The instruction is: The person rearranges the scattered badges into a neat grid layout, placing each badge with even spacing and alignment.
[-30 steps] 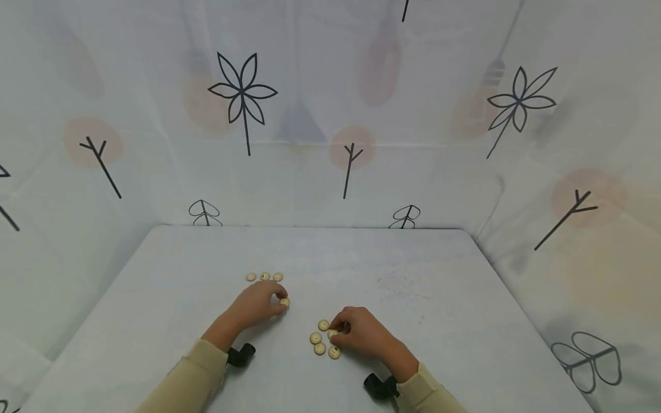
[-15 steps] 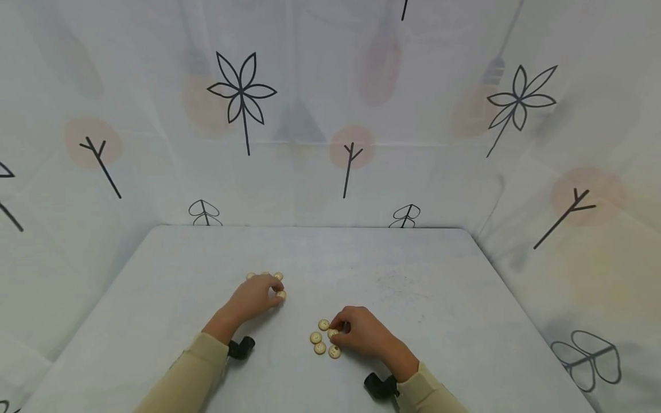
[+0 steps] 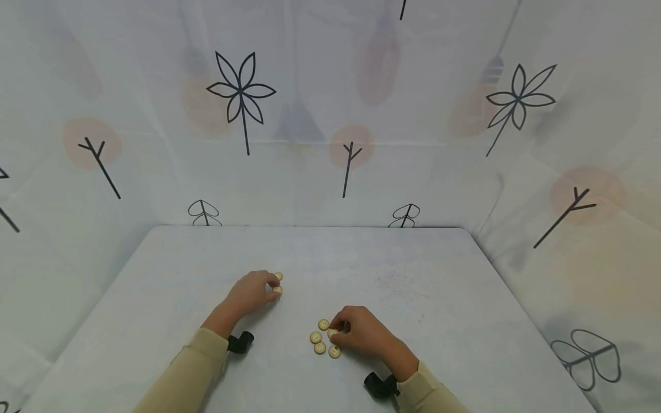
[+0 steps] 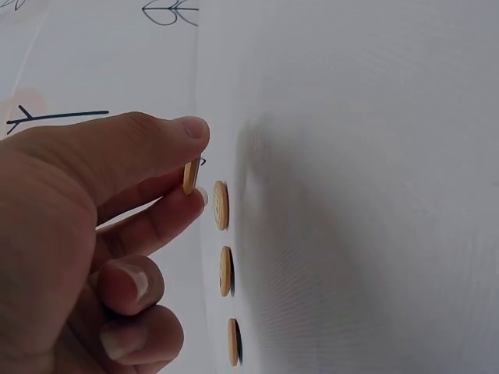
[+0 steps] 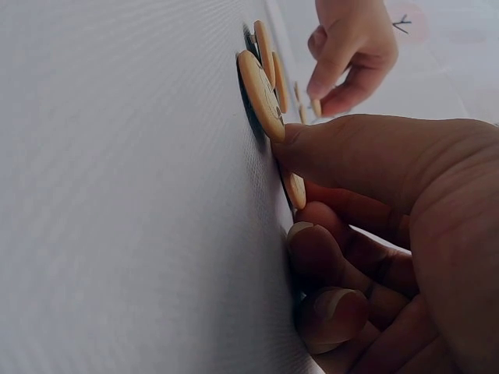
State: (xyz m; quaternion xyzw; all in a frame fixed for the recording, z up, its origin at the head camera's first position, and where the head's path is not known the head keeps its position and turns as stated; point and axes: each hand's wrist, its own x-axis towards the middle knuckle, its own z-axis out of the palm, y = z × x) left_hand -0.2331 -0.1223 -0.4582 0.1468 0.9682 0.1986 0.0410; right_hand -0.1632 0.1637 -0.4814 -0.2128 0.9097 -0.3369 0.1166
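My left hand [image 3: 250, 293] pinches a round wooden button [image 4: 190, 176] between thumb and fingers, just above the table. Close by it lies a row of three buttons; in the head view only the right one [image 3: 279, 276] shows, while the hand covers the others. The left wrist view shows all three, including the middle button [image 4: 226, 271]. Nearer the front, my right hand [image 3: 364, 332] grips another button [image 5: 295, 192] at table level with thumb and fingertips. Several loose buttons, such as a front one [image 3: 334, 351], lie around those fingertips.
A white table [image 3: 423, 321] carries everything. White cloth [image 3: 310, 183] printed with flowers and twigs hangs behind and along both sides. A black wrist camera [image 3: 240, 342] sits at the left wrist, and a second black camera [image 3: 380, 386] at the right.
My left hand has moved a little away and to the left with its button, up to the row, and now covers two of the row's buttons. The right hand stays in place.
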